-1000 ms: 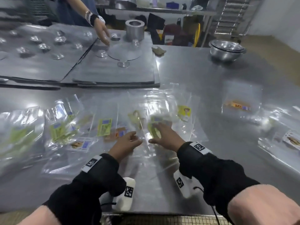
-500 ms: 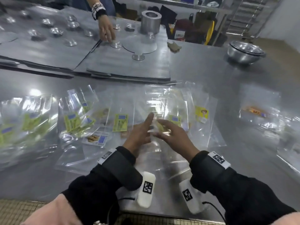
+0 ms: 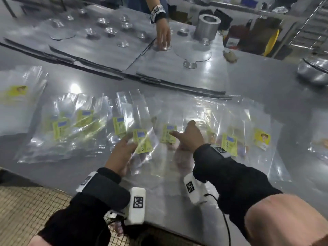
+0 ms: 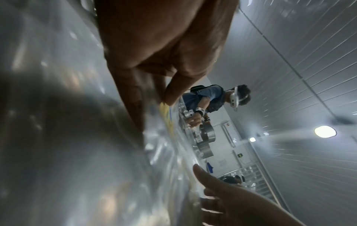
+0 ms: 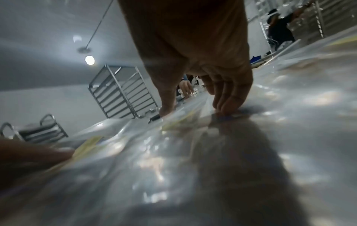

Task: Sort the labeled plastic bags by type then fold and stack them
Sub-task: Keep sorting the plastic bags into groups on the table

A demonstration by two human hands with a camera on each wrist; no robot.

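Left hand (image 3: 124,150) pinching a green-labelled bag (image 3: 142,142) on the bench (image 3: 266,89), thumb grip plain only from the left wrist. Right hand (image 3: 190,137) flat, fingers pressing neighbouring bags. Earlier, hands together; now apart.

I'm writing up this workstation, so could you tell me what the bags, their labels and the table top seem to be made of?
The bags look like thin clear plastic film: see-through, creased, with sharp glints. The labels seem to be printed paper or card, matte yellow-green with a blue patch; which of the two I cannot tell. The table top looks like brushed stainless steel: grey, with soft smeared reflections of the lamps.
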